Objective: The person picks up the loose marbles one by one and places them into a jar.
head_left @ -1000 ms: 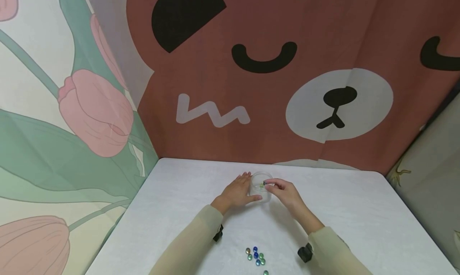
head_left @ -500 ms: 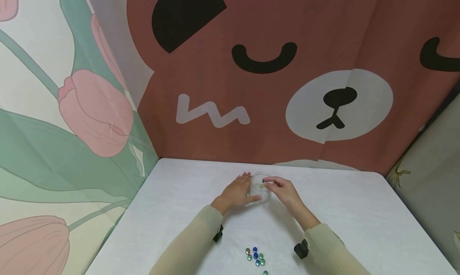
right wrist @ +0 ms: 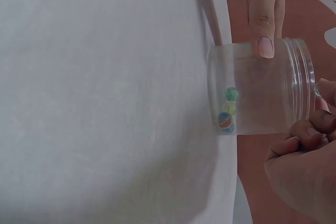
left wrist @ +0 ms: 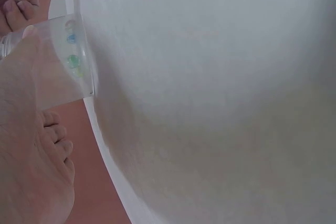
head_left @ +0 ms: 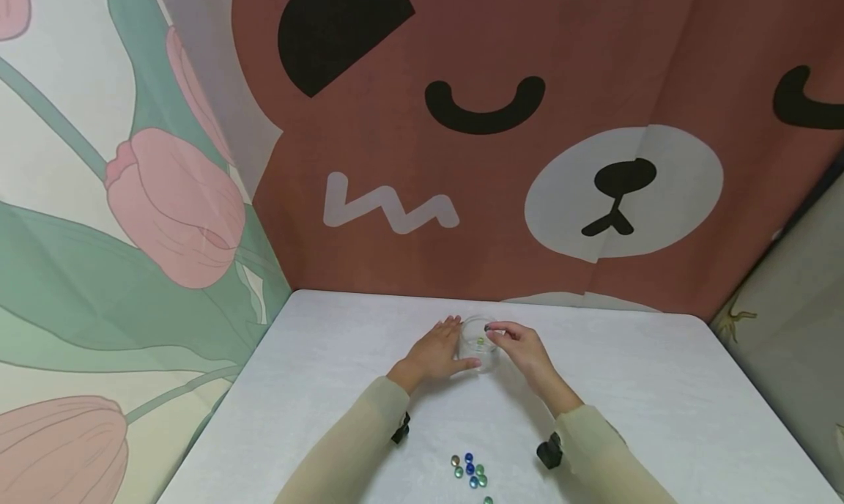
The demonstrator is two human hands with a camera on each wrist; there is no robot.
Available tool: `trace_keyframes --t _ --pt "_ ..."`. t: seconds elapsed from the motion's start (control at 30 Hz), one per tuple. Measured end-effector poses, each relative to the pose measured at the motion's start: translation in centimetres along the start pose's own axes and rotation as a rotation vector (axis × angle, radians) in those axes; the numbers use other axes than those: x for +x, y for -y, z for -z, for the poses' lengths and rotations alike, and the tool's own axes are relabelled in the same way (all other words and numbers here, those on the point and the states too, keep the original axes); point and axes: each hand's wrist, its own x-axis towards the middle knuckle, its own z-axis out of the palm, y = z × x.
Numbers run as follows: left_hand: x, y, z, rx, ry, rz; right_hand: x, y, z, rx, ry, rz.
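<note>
I saw the left hand [head_left: 433, 351] touch the jar [right wrist: 258, 85], thumb spread from fingers. The right hand [head_left: 527, 352] pinched a marble [head_left: 487, 328].

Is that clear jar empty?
No, the right wrist view shows several coloured marbles at the bottom of the clear jar.

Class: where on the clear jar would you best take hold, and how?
Take the clear jar by its side wall, below the threaded rim, probably wrapping round it from the left: it stands upright, and its round wall suits wrapping. The left grip touches it there, while the right grip pinches a marble at the open mouth, so coming from above seems crowded.
</note>
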Motion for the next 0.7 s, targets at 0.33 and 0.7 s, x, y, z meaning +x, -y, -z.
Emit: trace_keyframes --t 0.33,0.7 --pt "0.02 0.01 -0.08 -0.002 0.002 0.0 0.53 -0.56 -0.2 0.008 -0.011 -0.01" --pt "0.11 0.06 -0.32 0.005 -0.006 0.006 0.68 -0.67 -0.26 0.017 -0.014 -0.028"
